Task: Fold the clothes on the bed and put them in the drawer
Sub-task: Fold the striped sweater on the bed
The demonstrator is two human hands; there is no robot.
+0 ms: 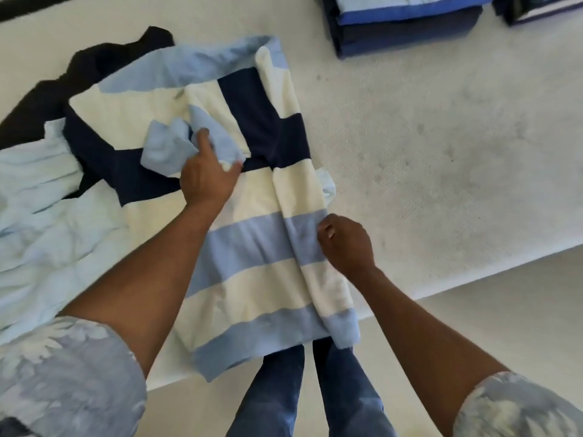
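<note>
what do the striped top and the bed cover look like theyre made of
Striped top: seemingly a soft, thick knit, perhaps cotton or wool. It is matte, folds in rounded rolls rather than sharp creases, and has a plain band at the hem.
Bed cover: white matte cloth with a fine, nubby grain. The fibre cannot be told.

The left sleeve (63,373) and the right sleeve (517,408) are made of one soft fabric, printed in a mottled pattern of pale blue and white, rather like feathers or tie-dye. Both are worn pushed up to about the elbow, where the cloth is gathered loosely. The forearms, the left hand (206,181) and the right hand (345,244) are left uncovered. Blue denim jeans (284,389) are worn, slightly faded down each leg.
</note>
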